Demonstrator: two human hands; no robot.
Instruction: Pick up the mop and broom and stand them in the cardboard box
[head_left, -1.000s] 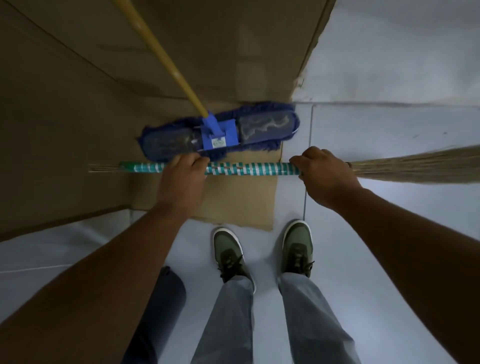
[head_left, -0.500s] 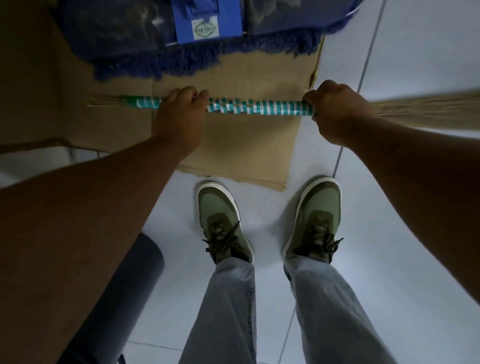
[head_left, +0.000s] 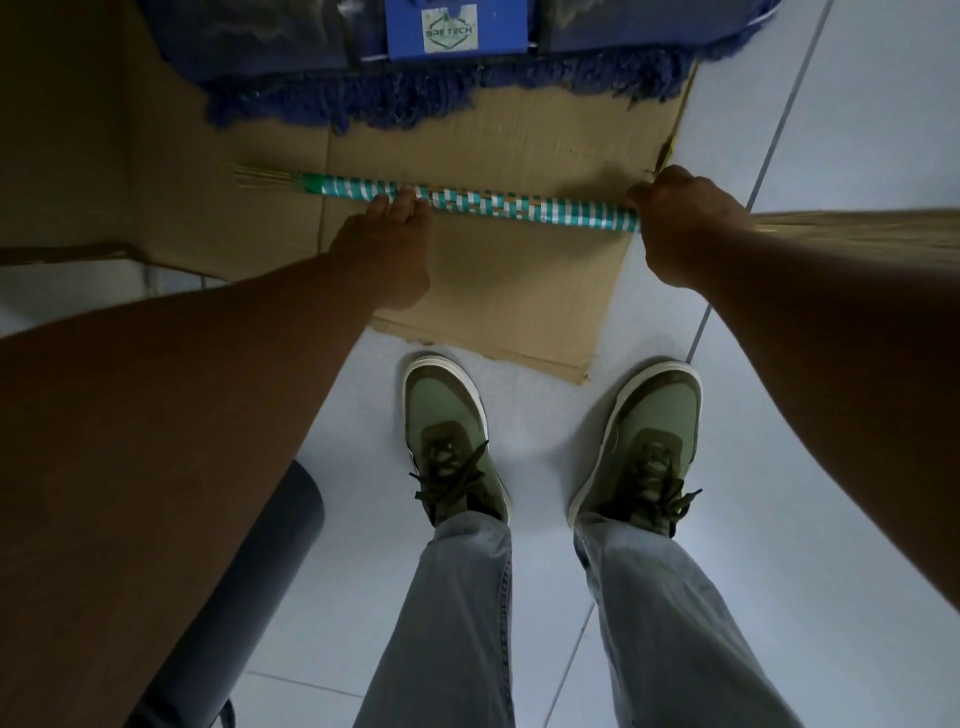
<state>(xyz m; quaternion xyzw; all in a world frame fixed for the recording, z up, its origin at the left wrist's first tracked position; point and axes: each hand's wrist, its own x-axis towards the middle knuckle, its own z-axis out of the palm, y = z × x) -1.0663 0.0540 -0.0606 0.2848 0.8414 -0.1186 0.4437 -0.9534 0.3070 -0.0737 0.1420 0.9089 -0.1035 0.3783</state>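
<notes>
Both hands, left hand (head_left: 387, 244) and right hand (head_left: 680, 218), clasp the broom (head_left: 519, 207) horizontally across mid-frame above the cardboard box (head_left: 519, 291) flap, presumably for upending beside the mop (head_left: 441, 67) at top.

Two olive-green sneakers (head_left: 451, 441) with dark laces stand on a pale tiled floor (head_left: 857, 130) below grey jeans (head_left: 457, 623); a dark grey cylinder (head_left: 249, 571) lies lower left.

My arms are bare, no sleeves showing on either one. I wear light grey jeans (head_left: 649, 623) and olive-green sneakers (head_left: 451, 441) with off-white soles, darker brown-green panels and dark green laces.
</notes>
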